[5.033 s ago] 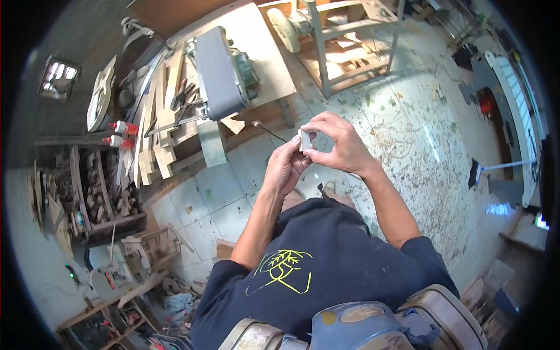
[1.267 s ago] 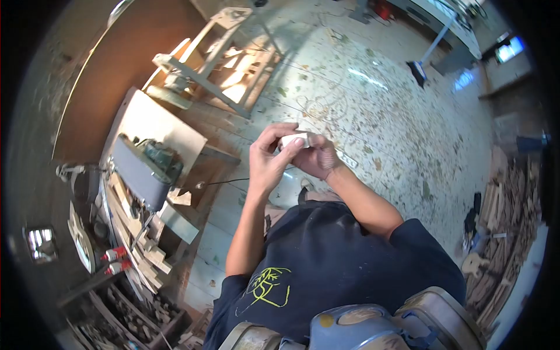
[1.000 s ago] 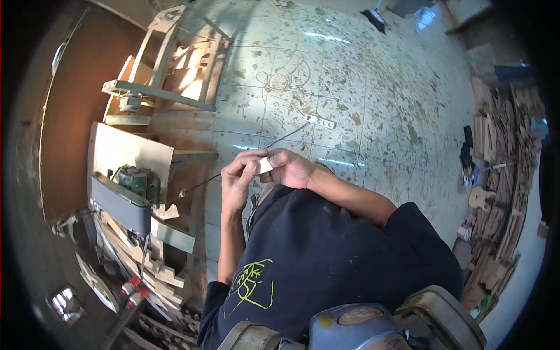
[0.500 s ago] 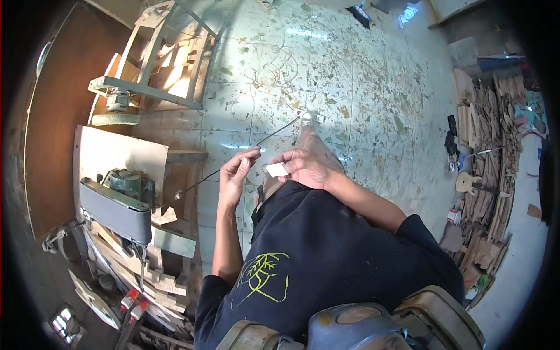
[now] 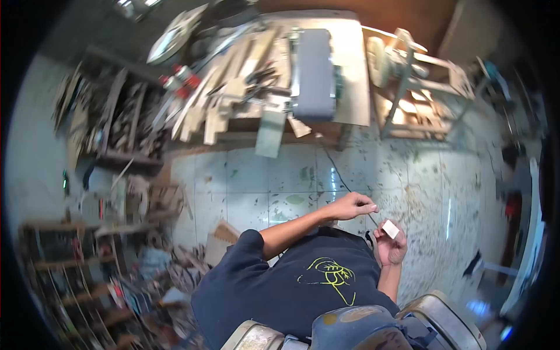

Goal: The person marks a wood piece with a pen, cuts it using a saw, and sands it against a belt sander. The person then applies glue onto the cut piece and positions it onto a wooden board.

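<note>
My right hand (image 5: 389, 248), at the lower right of the view, grips a small, flat-faced white block (image 5: 390, 229) between thumb and fingers. To its upper left, in front of my dark shirt, is my left hand (image 5: 354, 206). Its fingers are bent in, with thumb and fingertips close together; whether something thin is between them does not show. The two hands are apart. A dark cord (image 5: 338, 171) runs from the bench edge past my left hand, and I cannot tell whether that hand touches it.
Ahead stands a bench (image 5: 353, 87) with a grey belt sander (image 5: 315, 76) and wooden pieces (image 5: 236, 87). Red-capped bottles (image 5: 185, 77) stand left of these. A wooden frame stand (image 5: 417, 93) is at right; shelves (image 5: 67, 262) and scrap fill the left. Debris dots the tiled floor (image 5: 291, 175).
My view has swung left, so the bench has moved from the left side to straight ahead. The right hand keeps its hold on the white block, and the hands have shifted rightward in view.
</note>
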